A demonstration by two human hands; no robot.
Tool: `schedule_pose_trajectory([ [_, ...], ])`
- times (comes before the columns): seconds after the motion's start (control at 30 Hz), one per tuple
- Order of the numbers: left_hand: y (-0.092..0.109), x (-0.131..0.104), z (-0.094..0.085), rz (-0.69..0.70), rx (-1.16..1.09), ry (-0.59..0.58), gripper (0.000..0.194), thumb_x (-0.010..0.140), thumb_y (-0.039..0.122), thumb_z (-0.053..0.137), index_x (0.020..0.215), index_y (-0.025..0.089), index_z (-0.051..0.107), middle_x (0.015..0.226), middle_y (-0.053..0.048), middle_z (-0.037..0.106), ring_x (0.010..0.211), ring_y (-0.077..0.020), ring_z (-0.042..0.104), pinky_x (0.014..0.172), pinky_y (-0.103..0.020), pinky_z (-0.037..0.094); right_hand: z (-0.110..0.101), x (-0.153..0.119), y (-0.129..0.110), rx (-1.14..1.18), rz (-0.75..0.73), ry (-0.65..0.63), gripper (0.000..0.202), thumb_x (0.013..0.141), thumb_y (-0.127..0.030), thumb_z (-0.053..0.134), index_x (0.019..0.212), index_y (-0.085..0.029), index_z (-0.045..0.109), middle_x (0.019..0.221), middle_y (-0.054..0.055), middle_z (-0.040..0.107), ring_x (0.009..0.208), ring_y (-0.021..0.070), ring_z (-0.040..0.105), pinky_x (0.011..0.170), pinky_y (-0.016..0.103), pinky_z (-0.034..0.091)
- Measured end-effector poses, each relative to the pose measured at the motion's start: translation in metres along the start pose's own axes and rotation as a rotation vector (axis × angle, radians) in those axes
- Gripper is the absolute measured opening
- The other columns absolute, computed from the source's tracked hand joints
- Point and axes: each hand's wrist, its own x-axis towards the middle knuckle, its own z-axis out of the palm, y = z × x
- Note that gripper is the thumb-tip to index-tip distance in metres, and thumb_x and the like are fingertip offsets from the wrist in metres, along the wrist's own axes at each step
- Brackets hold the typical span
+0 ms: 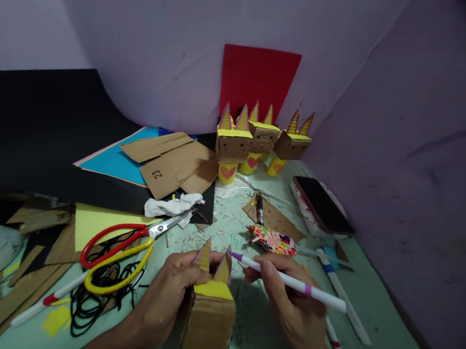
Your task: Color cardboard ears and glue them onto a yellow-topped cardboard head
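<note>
My left hand (171,289) is closed around the top of a cardboard box figure (208,327). The box has a yellow strip on top and two pointed cardboard ears with purple edges. In my right hand (289,299) is a white marker (292,281) with a purple band. Its purple tip meets the upper edge of the right ear, or lies very close to it. Behind my hands stand three finished-looking cardboard figures (234,146) with pointed ears and yellow bodies bearing hearts.
Scissors (114,235) with red and yellow handles lie left, over tangled black cord (101,298). Cardboard pieces (176,171) and coloured paper are behind. At right are a phone (324,202), a floral-patterned item (271,240) and a white marker (343,295). Red card (260,78) leans on the wall.
</note>
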Motion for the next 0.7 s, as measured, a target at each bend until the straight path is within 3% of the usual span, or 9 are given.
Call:
schedule_pose_trajectory([
  [0.33, 0.0021, -0.0016, 0.0017, 0.012, 0.037, -0.017, 0.036, 0.063, 0.02, 0.056, 0.095, 0.011, 0.07, 0.079, -0.007, 0.073, 0.073, -0.0223, 0.062, 0.066, -0.029, 0.042, -0.001, 0.005, 0.0017, 0.003, -0.084, -0.002, 0.021, 0.085, -0.029, 0.053, 0.073, -0.021, 0.068, 0.061, 0.0, 0.067, 0.059, 0.0154, 0.064, 0.055, 0.024, 0.049],
  [0.53, 0.0005, -0.0005, 0.001, -0.005, 0.017, 0.001, 0.035, 0.062, 0.019, 0.058, 0.094, 0.011, 0.071, 0.08, -0.008, 0.074, 0.07, -0.0203, 0.062, 0.065, -0.027, 0.042, -0.0006, 0.0046, 0.0028, -0.012, -0.042, 0.004, 0.023, 0.085, -0.03, 0.053, 0.068, -0.02, 0.066, 0.059, 0.0, 0.066, 0.058, 0.0145, 0.063, 0.055, 0.023, 0.047],
  [0.7, 0.0007, -0.0003, 0.0011, -0.003, 0.006, -0.021, 0.032, 0.064, 0.018, 0.057, 0.091, 0.012, 0.072, 0.072, -0.005, 0.072, 0.063, -0.0169, 0.059, 0.061, -0.025, 0.041, -0.0022, 0.0026, 0.007, -0.023, -0.021, 0.058, 0.021, 0.086, -0.031, 0.052, 0.077, -0.02, 0.067, 0.066, 0.001, 0.068, 0.064, 0.0156, 0.065, 0.059, 0.025, 0.048],
])
